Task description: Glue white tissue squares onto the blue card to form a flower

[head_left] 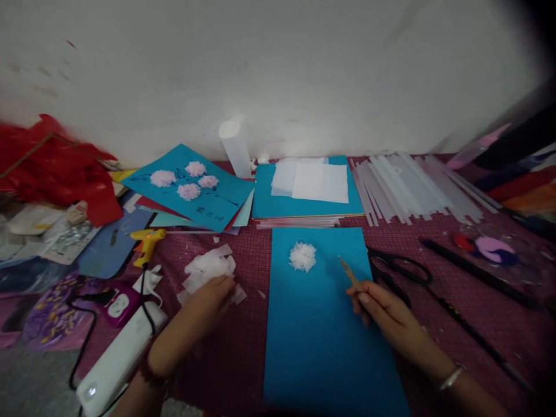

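My left hand (218, 294) rests at a loose pile of thin white paper pieces (206, 267) on the cloth. Its fingers are curled together, with the tips hidden, so what they pinch does not show. In my right hand (382, 310) is a short, tan, pointed stick (348, 272), its tip angled up and left. That hand hovers over the right side of a blue card sheet (317, 341). A fluffy white paper flower (303, 256) sits near the sheet's top, left of the stick's tip.
A yellow glue gun (148, 242) and a white power strip (121, 353) lie at left. Behind are a card with pinkish flowers (217, 202) and stacked blue card (264, 200) under white sheets. Black scissors (403, 266), a black pen (478, 273) and translucent sticks (399, 185) are at right.
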Tool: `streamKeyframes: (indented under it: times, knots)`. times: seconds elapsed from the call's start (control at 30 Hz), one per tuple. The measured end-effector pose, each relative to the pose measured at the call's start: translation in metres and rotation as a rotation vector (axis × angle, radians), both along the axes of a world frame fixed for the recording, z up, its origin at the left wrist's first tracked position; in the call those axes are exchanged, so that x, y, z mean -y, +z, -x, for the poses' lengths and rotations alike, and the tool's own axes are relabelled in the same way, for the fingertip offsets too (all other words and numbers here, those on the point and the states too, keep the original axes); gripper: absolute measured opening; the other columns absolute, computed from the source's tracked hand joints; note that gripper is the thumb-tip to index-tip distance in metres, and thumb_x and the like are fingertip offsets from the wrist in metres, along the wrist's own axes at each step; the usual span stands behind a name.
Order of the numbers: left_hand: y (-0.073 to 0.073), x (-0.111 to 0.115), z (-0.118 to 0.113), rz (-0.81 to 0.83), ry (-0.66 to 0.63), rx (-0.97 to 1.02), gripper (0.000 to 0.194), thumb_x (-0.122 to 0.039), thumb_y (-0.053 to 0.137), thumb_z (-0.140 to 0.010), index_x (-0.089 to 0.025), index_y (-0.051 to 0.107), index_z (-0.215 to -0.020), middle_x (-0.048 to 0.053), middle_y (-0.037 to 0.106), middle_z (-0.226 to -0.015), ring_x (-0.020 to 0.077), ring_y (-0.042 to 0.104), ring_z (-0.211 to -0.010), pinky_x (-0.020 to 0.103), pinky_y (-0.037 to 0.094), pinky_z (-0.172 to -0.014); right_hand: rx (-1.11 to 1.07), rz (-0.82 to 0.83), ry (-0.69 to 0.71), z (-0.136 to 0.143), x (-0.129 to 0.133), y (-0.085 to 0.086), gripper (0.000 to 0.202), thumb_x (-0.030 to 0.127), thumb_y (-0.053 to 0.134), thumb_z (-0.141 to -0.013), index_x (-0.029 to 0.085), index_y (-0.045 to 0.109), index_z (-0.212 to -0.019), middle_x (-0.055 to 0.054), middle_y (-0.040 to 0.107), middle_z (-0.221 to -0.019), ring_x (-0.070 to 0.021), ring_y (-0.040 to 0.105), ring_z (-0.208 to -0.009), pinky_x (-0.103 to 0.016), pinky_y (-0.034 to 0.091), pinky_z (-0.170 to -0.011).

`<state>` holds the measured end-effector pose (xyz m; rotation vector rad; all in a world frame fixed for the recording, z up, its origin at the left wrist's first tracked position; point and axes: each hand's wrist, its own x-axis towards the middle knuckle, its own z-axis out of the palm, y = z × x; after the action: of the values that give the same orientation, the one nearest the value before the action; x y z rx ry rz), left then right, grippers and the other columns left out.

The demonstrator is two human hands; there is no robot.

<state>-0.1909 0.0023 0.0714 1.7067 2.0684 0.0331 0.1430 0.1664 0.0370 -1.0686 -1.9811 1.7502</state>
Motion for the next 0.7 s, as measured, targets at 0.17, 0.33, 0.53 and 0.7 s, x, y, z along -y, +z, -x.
streamKeyframes:
  times: [0.17, 0.33, 0.53, 0.7]
  knots:
    - [0.004, 0.006, 0.003, -0.068, 0.042, 0.013, 0.016, -0.013, 0.040, -0.082, -0.020, 0.051, -0.074, 0.004, 0.058, -0.081, 0.0187, 0.055, -0.077, 0.032, 0.043, -0.072, 0.003, -0.010, -0.005, 0.001, 0.000, 0.001, 0.028, 0.040, 0.038, -0.094, 0.019, 0.057, -0.096, -0.001, 0.055, -0.071, -0.0119, 0.052, -0.055, -0.026, 0.044, -0.051]
    - [0.014, 0.021, 0.007, -0.164, 0.237, 0.158, 0.014, -0.027, 0.046, -0.084, -0.021, 0.054, -0.073, 0.000, 0.058, -0.072, 0.0155, 0.054, -0.065, 0.028, 0.041, -0.061, 0.014, -0.013, -0.001, 0.001, 0.001, 0.001, 0.029, 0.041, 0.037, -0.095, 0.019, 0.056, -0.097, -0.001, 0.055, -0.071, -0.0122, 0.052, -0.055, -0.026, 0.044, -0.051]
    - [0.015, 0.031, 0.008, -0.203, 0.412, 0.265, 0.032, -0.043, 0.044, -0.087, -0.021, 0.055, -0.067, -0.002, 0.054, -0.060, 0.0137, 0.051, -0.057, 0.025, 0.039, -0.055, 0.010, -0.016, -0.007, 0.001, 0.000, 0.002, 0.029, 0.040, 0.039, -0.094, 0.019, 0.058, -0.097, -0.001, 0.056, -0.072, -0.0123, 0.052, -0.056, -0.027, 0.044, -0.052]
    - [0.005, 0.040, 0.011, -0.327, 0.614, 0.275, 0.019, -0.039, 0.059, -0.076, -0.020, 0.056, -0.077, -0.002, 0.057, -0.067, 0.0143, 0.055, -0.061, 0.025, 0.044, -0.059, 0.014, -0.009, -0.017, -0.001, 0.001, 0.000, 0.030, 0.041, 0.039, -0.093, 0.019, 0.059, -0.097, -0.001, 0.055, -0.070, -0.0132, 0.052, -0.056, -0.027, 0.044, -0.051]
